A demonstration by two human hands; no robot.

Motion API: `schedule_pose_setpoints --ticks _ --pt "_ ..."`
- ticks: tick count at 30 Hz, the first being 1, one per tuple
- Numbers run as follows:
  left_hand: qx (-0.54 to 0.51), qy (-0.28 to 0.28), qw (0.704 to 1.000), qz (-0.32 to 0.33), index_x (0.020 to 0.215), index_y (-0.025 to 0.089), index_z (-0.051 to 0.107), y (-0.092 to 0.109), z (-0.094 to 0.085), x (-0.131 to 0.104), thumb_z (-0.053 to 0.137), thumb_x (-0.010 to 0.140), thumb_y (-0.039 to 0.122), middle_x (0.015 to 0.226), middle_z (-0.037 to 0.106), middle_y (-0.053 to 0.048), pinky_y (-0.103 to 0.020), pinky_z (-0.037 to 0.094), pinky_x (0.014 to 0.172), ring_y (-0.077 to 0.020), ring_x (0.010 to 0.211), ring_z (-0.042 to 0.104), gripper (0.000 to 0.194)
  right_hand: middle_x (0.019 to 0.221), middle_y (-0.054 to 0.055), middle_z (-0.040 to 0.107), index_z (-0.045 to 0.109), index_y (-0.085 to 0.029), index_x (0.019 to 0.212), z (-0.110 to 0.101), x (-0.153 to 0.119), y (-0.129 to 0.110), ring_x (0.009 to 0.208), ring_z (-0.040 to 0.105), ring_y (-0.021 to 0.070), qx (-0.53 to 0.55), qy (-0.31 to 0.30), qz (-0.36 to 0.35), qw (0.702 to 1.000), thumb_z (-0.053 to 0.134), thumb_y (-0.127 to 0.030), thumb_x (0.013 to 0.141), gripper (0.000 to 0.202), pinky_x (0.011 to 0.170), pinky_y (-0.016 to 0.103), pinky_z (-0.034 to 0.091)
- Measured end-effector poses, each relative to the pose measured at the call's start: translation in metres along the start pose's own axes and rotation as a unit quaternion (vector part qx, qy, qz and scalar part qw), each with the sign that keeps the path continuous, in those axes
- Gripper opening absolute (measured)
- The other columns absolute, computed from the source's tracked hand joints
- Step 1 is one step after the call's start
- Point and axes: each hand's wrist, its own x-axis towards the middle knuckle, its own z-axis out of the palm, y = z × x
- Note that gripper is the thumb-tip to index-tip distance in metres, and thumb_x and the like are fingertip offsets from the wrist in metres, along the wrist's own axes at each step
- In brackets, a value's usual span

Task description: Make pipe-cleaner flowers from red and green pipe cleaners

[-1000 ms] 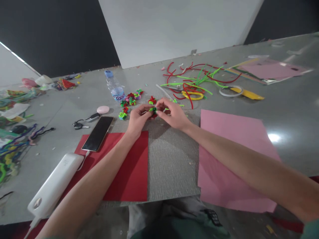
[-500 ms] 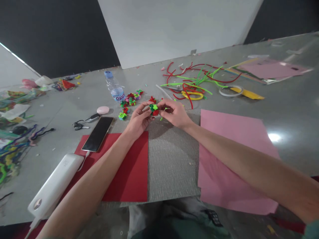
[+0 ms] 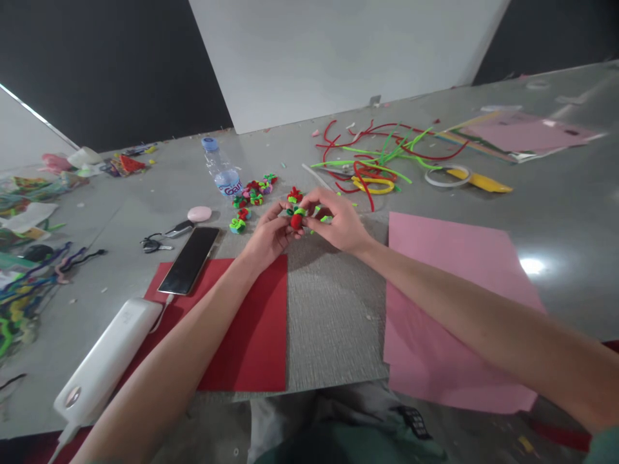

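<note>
Red-green piece (image 3: 296, 222) — partly hidden by fingers (image 3: 277, 224).

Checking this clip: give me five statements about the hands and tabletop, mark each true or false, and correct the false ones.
1. The left hand and the right hand are both at a small red and green fuzzy piece. True.
2. The pink paper lies to the right of the red sheet. True.
3. The phone lies on the pink paper. False: the phone lies partly on the red sheet.
4. The scissors are in the right hand. False: the scissors lie among red and green strips.
5. The bottle has a blue cap on. True.
</note>
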Motion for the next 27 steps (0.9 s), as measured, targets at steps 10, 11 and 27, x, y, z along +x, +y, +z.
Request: schedule_pose_setpoints --ticks 10,11,27 --pt "0.080 0.009 0.995 0.065 0.103 0.022 0.060 -0.010 0.001 0.001 0.072 0.084 0.024 0.075 0.071 0.002 -0.023 0.061 0.059 -0.0136 0.063 0.072 0.023 0.098 0.002 0.073 0.070 -0.023 0.103 -0.001 0.000 0.000 0.084 0.064 0.0156 -0.028 -0.023 0.021 0.999 0.066 -0.022 0.092 0.012 0.075 0.030 0.051" --pt "0.094 0.017 0.992 0.085 0.103 0.021 0.063 -0.011 0.002 0.001 0.071 0.087 0.026 0.076 0.071 0.002 -0.023 0.062 0.060 -0.0132 0.063 0.071 0.019 0.097 0.002 0.073 0.070 -0.023 0.102 -0.001 0.000 0.001 0.083 0.064 0.0158 -0.035 -0.020 0.023 0.999 0.066 -0.022 0.092 0.011 0.074 0.031 0.051" --pt "0.199 0.055 0.972 0.114 0.106 0.016 0.080 -0.012 0.001 0.000 0.079 0.092 0.037 0.096 0.082 -0.007 -0.025 0.065 0.070 -0.0165 0.082 0.079 0.025 0.103 0.005 0.068 0.064 -0.023 0.094 -0.002 -0.001 0.002 0.091 0.065 0.0191 -0.166 0.008 -0.069 0.984 0.061 -0.011 0.095 0.013 0.083 0.035 0.054"
